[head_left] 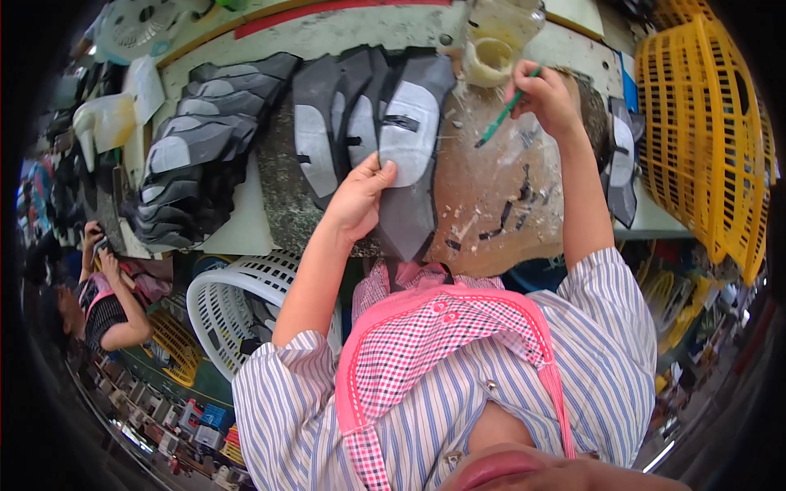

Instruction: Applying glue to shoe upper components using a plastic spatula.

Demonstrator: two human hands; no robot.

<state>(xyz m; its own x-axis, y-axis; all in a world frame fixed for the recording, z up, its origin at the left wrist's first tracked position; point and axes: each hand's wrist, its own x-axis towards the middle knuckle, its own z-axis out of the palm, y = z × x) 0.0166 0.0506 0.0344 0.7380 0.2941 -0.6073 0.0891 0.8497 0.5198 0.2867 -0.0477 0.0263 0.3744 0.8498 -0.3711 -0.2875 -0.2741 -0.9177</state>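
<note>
My left hand [361, 196] pinches the edge of a dark grey cut fabric piece [412, 214], thumb on top. The piece carries a pale oval patch with a short black strip across it, and its pointed end hangs toward me. In my right hand [546, 100] is a thin green-handled brush [501, 117], its dark tip slanting down to the left above a brown, glue-smeared board [499, 184]. Just left of that hand's fingers stands a yellowish, crusted glue container [490, 64]. Similar grey pieces [315, 143] lie side by side left of the held one.
An overlapping stack of grey pieces [209, 135] covers the table's left. Yellow plastic baskets [696, 139] stand at the right, beside another grey piece [622, 164]. A white basket [214, 311] sits below the table edge. Another person [115, 299] works at far left.
</note>
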